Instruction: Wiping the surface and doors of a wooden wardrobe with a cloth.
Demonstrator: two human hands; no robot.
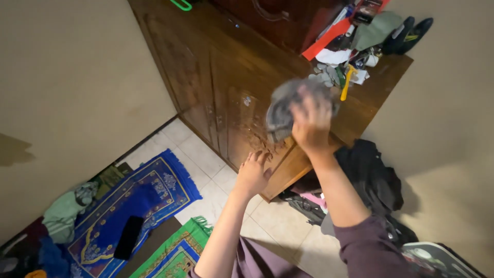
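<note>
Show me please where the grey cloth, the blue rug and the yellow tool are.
grey cloth point(282, 110): head view, on its bunched left part beside the right hand.
blue rug point(154, 188): head view, on its patterned middle.
yellow tool point(347, 81): head view, on its handle atop the cabinet.

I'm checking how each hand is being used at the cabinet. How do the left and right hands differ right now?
The right hand is raised onto the brown wooden cabinet top, its grip closed on a crumpled grey cloth; the left hand is lower, at the cabinet's front edge, and holds nothing. The right hand's fingers are curled into the cloth; the left hand's fingers are spread against the wood. Both reach up toward the same cabinet.
</note>
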